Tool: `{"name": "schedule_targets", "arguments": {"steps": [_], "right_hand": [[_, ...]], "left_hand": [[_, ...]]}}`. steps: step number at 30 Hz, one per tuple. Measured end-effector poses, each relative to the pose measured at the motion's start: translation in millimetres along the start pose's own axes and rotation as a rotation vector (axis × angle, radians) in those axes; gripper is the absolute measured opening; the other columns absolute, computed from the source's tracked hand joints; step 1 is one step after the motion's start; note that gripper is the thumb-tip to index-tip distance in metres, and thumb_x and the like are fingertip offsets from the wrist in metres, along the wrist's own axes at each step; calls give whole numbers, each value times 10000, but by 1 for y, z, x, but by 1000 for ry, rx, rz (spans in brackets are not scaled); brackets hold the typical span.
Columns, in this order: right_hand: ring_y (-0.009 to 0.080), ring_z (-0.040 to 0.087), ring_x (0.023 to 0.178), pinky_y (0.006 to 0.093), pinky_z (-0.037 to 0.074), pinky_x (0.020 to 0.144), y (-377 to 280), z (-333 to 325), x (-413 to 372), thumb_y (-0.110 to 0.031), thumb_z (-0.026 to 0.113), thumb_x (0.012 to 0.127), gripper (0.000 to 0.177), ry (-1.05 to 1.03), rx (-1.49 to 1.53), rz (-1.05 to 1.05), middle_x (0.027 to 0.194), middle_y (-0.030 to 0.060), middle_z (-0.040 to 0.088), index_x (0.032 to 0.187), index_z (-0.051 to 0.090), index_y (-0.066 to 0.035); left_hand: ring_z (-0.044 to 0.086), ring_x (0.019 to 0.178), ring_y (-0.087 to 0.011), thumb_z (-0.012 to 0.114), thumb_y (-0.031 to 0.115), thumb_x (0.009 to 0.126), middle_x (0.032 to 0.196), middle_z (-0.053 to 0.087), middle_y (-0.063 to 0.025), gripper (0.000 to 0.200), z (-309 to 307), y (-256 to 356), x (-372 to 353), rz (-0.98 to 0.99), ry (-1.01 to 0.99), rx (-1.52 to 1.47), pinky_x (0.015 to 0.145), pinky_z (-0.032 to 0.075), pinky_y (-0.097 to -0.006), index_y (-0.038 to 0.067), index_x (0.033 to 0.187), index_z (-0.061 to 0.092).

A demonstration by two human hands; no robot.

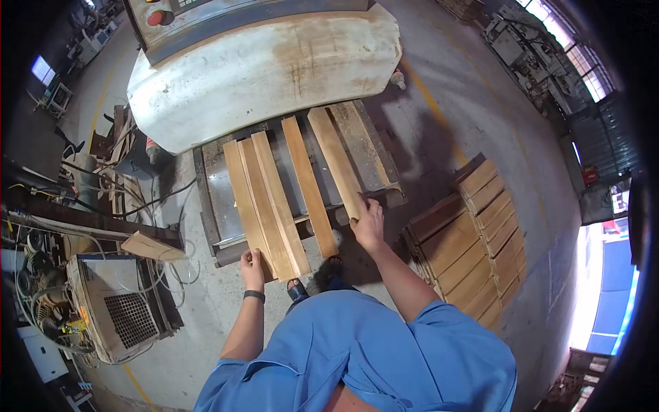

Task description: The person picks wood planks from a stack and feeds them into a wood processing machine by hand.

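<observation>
My right hand [368, 225] is closed around the near end of the rightmost wooden board [334, 154], which lies slanted on the machine bed. My left hand [252, 270], a dark band at its wrist, has its bent fingers at the left edge of the leftmost wooden board [246, 199], near its front end. Against that board lie two more boards, a middle board [264, 206] and an outer board [280, 199]. A single darker board [307, 182] rests apart between this group and the right one. The near ends of several boards stick out past the bed's front edge.
A white machine hood [268, 65] with a red button [156, 18] stands over the far end of the slatted bed [223, 185]. Stacked boards [473, 240] lie on the right. At left are a wheeled box with a grille [130, 319], hoses and scrap wood [120, 141].
</observation>
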State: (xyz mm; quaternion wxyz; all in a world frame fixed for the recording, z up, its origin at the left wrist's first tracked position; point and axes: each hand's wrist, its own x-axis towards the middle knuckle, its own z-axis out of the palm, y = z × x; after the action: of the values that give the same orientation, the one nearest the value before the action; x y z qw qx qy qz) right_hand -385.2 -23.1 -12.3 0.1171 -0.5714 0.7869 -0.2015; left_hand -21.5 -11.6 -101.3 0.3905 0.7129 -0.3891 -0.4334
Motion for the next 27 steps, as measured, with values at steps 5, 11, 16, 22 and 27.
{"name": "schedule_targets", "arguments": {"steps": [5,11,16,22,27], "right_hand": [[378,428,1328,486,399,1068,-10,-22,-28,-109,796,731,775,-133,18,-198,1447,143,406,1439,481,-111],[380,356,1426,510,356,1109,26,-32,-36,-137,747,773,697,-238,-134,-420,1528,88,399,1429,510,-131],[377,385,1409,530,376,1091,19,-20,40,-90,670,828,592,-233,-136,-476,1513,70,421,1404,544,-139],[362,367,1419,530,369,1106,-4,5,166,-49,657,844,611,-230,-237,-526,1524,30,417,1429,521,-160],[375,343,1425,500,358,1130,-20,10,172,-113,779,786,708,-189,-175,-479,1543,114,385,1434,493,-120]], "left_hand": [[600,1044,-211,657,361,976,1115,657,-136,451,-10,-7,5,12,-106,-69,946,468,-349,-39,1181,610],[599,1055,-210,658,361,979,1128,654,-139,453,-16,-10,-1,-61,-148,-115,953,469,-346,-19,1216,597],[599,1064,-202,642,353,989,1145,644,-130,453,-16,-1,-6,-77,-149,-121,956,471,-339,-2,1260,570],[591,1085,-209,644,346,987,1166,635,-128,472,-10,10,-14,-102,-100,-137,970,471,-340,-7,1290,563],[593,1078,-200,644,346,985,1170,637,-120,477,-8,16,-18,-143,-77,-153,967,471,-334,-12,1289,563]]}}
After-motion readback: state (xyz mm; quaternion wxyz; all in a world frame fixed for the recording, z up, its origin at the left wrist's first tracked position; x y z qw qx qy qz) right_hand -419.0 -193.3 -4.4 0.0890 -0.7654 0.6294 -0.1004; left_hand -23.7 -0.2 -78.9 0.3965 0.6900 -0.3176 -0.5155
